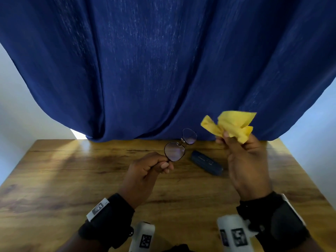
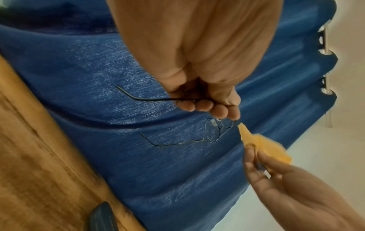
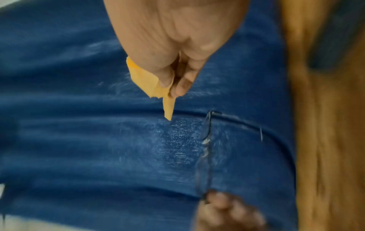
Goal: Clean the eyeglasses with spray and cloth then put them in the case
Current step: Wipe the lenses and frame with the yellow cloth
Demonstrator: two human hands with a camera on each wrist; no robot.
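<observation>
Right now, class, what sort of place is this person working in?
Probably a room at home, though not certainly: a wooden table stands against a blue curtain hung on rings, with plain pale walls either side.

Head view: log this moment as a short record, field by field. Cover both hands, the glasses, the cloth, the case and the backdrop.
left hand: pinches the eyeglasses by the rim of one lens, held above the table
eyeglasses temples: unfolded, seen in the left wrist view
right hand: holds the crumpled yellow cloth, raised
cloth and lenses: apart, not touching
case: dark blue, closed, lying on the table between the hands
backdrop: blue curtain
spray: not visible
</observation>
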